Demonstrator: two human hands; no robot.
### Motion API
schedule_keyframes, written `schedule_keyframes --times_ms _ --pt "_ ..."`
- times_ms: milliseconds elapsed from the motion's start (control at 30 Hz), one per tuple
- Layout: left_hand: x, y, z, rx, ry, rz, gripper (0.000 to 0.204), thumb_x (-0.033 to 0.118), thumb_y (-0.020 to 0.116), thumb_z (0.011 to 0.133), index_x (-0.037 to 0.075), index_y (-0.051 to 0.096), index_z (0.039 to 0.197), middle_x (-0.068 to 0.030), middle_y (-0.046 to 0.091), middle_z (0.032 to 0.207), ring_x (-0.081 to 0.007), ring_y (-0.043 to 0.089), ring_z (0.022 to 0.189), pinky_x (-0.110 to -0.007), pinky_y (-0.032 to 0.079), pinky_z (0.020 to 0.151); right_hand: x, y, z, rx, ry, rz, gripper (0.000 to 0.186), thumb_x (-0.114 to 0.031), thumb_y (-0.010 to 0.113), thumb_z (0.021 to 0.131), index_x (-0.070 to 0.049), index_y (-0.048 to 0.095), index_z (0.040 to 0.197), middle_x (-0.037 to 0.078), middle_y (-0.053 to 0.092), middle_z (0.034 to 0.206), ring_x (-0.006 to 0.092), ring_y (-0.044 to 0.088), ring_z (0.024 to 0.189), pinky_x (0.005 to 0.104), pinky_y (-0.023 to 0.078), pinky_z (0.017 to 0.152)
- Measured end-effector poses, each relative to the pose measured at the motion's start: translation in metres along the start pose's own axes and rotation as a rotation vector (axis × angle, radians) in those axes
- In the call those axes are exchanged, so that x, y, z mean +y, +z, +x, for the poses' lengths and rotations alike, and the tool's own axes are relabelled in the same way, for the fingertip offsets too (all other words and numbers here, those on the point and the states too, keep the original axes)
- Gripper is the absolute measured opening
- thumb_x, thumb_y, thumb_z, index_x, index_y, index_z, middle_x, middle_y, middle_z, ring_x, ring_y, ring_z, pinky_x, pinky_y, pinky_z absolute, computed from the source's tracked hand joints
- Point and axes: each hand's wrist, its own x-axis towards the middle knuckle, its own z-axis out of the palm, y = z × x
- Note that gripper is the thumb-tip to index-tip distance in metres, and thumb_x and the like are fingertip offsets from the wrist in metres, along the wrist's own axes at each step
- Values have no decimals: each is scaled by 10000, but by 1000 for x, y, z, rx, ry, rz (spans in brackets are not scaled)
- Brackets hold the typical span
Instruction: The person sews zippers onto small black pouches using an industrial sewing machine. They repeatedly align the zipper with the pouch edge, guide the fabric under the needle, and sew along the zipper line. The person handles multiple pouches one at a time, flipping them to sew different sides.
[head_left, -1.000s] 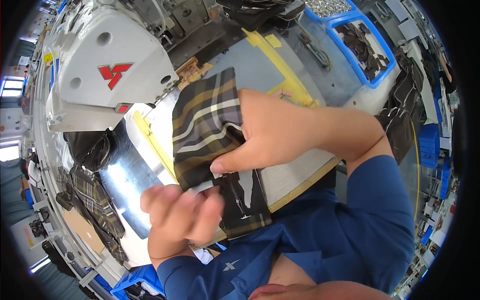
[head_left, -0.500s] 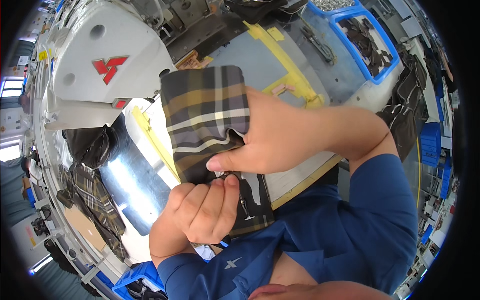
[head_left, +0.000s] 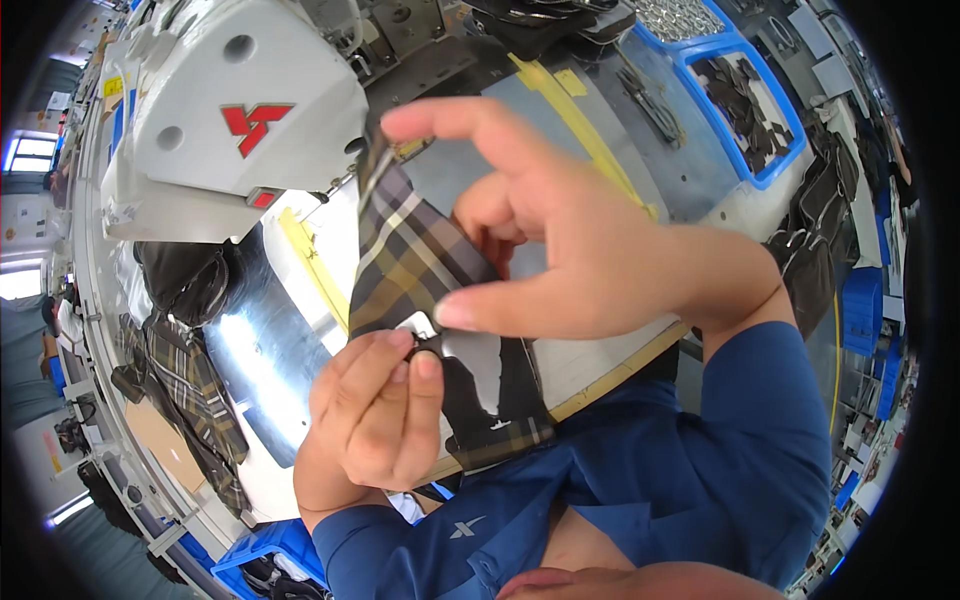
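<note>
A plaid fabric piece point(head_left: 415, 245) in brown, grey and white spans the middle, its upper end folded up. Its lower part has black trim point(head_left: 465, 385) around a gap through which the white surface shows. My left hand point(head_left: 380, 410) is closed in a pinch on the black edge of the fabric piece, beside a small pale, shiny patch I cannot identify. To the right, my right hand point(head_left: 570, 250) is open and slightly blurred, with index finger and thumb spread wide. Its thumb tip is close to the pinched spot, and its other fingers curl beside the plaid.
A white sewing machine head point(head_left: 200, 110) stands at the upper left. Blue trays point(head_left: 790, 160) with dark scraps and metal bits sit at the upper right. More plaid fabric point(head_left: 195, 390) and a dark bundle point(head_left: 180, 285) lie left. Yellow tape point(head_left: 590, 140) marks the tabletop.
My right hand has let go of the plaid fabric and spread its fingers. The fabric's upper end has turned and narrowed. My left hand keeps its pinch, shifted slightly left.
</note>
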Motion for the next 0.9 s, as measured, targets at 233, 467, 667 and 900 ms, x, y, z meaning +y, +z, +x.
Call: schedule_keyframes --times_ms 233,467,667,900 --pt "0 -13 -4 -13 -35 -76 210 -147 755 817 -102 694 1013 -271 670 1075 -381 728 903 -439 639 691 15 -3 2 0 -506 -569 377 -7 805 826 -75 727 1189 56 710 861 186 654 684 316 513 653" --pt "0 -5 -7 45 24 -169 272 -146 739 800 -29 693 1042 -174 662 1045 -363 726 934 -419 643 673 16 3 7 238 -1057 -1025 188 -61 819 784 -58 749 959 79 714 918 231 676 792 337 509 647" --pt "4 -13 -1 -51 53 -163 269 -121 758 798 11 716 1029 -159 672 1098 -350 722 966 -380 626 655 22 1 5 36 -1240 -1015 135 -115 753 790 -35 714 891 81 695 957 242 663 867 363 512 716" --pt "-2 -10 -8 22 -5 -220 277 -133 760 794 -22 716 1044 -224 683 1121 -358 727 935 -399 630 685 10 -5 6 -144 -1001 -778 224 -115 767 852 18 744 1031 113 716 1005 281 689 897 399 535 730"
